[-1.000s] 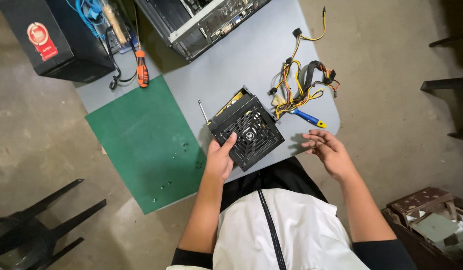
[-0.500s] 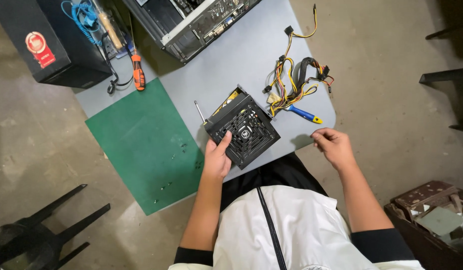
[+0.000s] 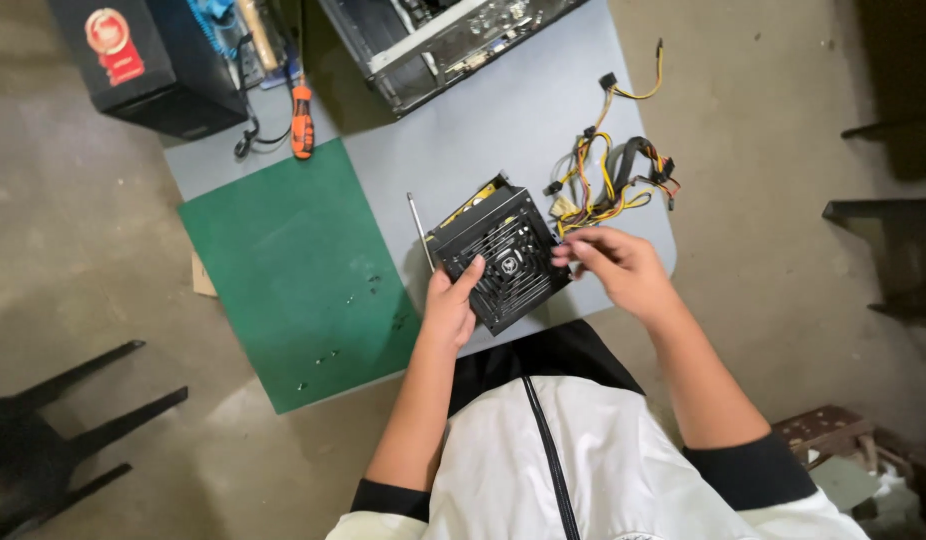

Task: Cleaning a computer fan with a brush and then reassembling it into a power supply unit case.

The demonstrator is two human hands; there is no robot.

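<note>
While our left hand (image 3: 451, 310) steadies the black metal power supply box with its grille fan (image 3: 501, 258) on the grey table (image 3: 503, 120), our right hand (image 3: 623, 272) pinches something small — perhaps a screw — beside its right edge; fumbled, it could drop into the grille or the tangled yellow-and-black cable bundle (image 3: 608, 185).

- The power supply unit (image 3: 500, 258) looks like matt black painted metal, with an open wire grille over its fan.
- The cable bundle (image 3: 608, 185) is glossy plastic insulation in yellow, red and black.
- The table top (image 3: 513, 120) is smooth, matt grey.
- The green mat (image 3: 283, 270) looks dull, slightly rubbery.
- The screwdriver (image 3: 301, 120) has an orange plastic handle.
- The computer case (image 3: 443, 40) shows bare, shiny sheet metal.
- The floor (image 3: 73, 260) is rough concrete.
</note>
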